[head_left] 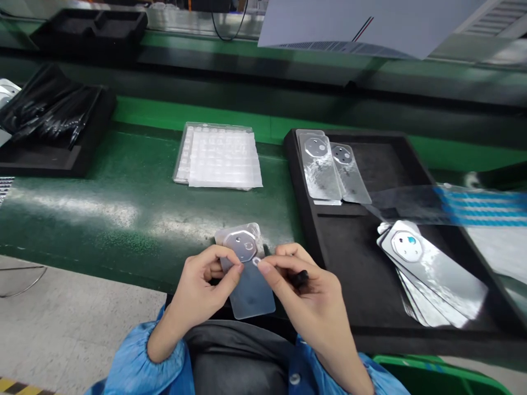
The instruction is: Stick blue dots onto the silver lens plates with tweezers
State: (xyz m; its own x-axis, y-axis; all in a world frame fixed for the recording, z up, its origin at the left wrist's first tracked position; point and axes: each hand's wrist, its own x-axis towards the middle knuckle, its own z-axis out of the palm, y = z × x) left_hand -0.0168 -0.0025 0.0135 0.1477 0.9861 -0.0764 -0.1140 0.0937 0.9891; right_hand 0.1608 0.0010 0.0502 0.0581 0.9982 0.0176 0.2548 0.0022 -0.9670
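My left hand (pixel 201 291) and my right hand (pixel 307 299) meet over a translucent plastic card (pixel 251 293) just off the front edge of the green workbench (pixel 123 219). The left fingers pinch the card beside an octagonal metal plate (pixel 241 246) fixed on its upper end. A small black object (pixel 300 278) sits in my right hand, whose fingertips reach the card near a small ring-like spot. The card's lower part hangs below the bench edge. My fingers hide part of the plate.
A black foam tray (pixel 362 230) on the right holds a fanned stack of similar cards (pixel 428 271) and two more (pixel 329 167). A blurred strip of blue-striped film (pixel 473 206) crosses it. A clear plastic sheet pack (pixel 218 156) lies on the bench, with black items in a tray (pixel 53 109) at left.
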